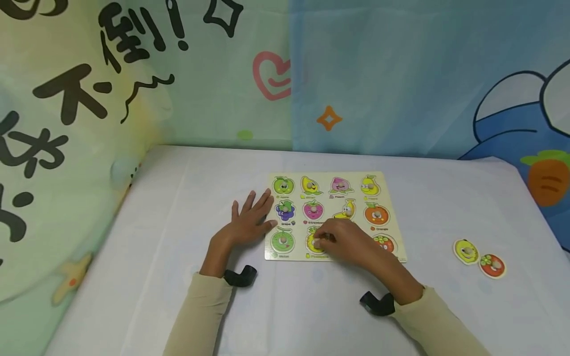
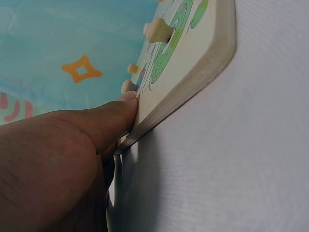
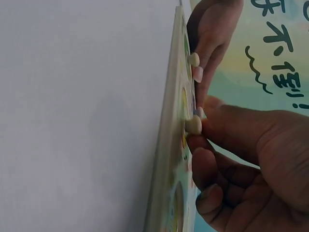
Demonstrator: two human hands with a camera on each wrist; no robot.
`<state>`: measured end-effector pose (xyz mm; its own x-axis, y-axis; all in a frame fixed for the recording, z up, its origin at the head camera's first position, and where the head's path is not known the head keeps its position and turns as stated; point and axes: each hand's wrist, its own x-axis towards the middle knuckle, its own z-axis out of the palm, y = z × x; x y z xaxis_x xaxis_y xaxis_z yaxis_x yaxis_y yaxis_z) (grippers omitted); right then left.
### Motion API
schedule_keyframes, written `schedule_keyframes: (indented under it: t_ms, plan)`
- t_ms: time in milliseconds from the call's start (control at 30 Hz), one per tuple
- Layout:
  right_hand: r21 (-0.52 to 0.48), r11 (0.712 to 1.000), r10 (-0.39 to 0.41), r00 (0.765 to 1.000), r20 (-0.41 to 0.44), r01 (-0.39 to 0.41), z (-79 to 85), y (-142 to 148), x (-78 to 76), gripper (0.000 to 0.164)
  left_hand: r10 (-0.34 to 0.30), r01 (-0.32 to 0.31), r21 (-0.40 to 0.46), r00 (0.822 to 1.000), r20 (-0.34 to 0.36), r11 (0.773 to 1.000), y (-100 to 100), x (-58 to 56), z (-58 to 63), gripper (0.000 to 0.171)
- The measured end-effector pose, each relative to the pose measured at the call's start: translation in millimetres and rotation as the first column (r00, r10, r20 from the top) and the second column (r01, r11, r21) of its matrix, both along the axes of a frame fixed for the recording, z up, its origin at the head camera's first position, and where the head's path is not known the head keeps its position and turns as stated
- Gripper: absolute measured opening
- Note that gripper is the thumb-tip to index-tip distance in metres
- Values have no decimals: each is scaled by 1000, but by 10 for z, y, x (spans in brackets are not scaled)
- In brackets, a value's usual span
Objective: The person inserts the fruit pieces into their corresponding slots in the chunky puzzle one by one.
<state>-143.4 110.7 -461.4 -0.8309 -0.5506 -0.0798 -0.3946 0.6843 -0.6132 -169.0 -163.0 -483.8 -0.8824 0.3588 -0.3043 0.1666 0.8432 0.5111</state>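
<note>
A wooden fruit puzzle board [image 1: 322, 180] with knobbed pieces lies on the white table. My left hand [image 1: 247, 225] rests at its left edge, fingers spread and fairly straight; the left wrist view shows the thumb [image 2: 113, 118] on the board's top edge. My right hand [image 1: 352, 242] reaches over the bottom row and pinches the wooden knob [image 3: 194, 125] of the pineapple piece [image 1: 313, 242] between thumb and fingertips. The piece sits in or just at its slot; which is unclear. The right hand hides the bottom-row spot beside the pineapple.
Two loose pieces, a yellow fruit piece [image 1: 466, 251] and a red tomato-like piece [image 1: 492, 266], lie to the right of the board. A printed cloth backdrop [image 1: 378, 74] stands behind the white table [image 1: 187, 198] and along its left side. Black wrist mounts [image 1: 241, 276] stick out by both cuffs.
</note>
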Motion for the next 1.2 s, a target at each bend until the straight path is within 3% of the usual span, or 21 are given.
schedule_keyframes:
  t_ms: [367, 567, 700, 800, 1200]
  plan:
    - [-68, 998, 16, 1000, 17, -15, 8, 267, 79, 19, -2, 2, -12, 1000, -13, 1000, 15, -4, 5, 70]
    - [-117, 992, -36, 999, 13, 37, -27, 505, 136, 19, 13, -13, -5, 1000, -9, 1000, 9, 7, 19, 70]
    - [-148, 986, -82, 996, -35, 76, -12, 673, 163, 16, 14, -14, 0, 1000, -1, 1000, 13, 11, 13, 70]
    - [-134, 986, -105, 992, -65, 96, 4, 747, 170, 16, 20, -20, -4, 1000, -3, 1000, -1, 17, 12, 69]
    - [-84, 978, -194, 980, -51, 189, -2, 889, 224, 17, 10, -10, 8, 1000, -12, 1000, 3, 17, -19, 69]
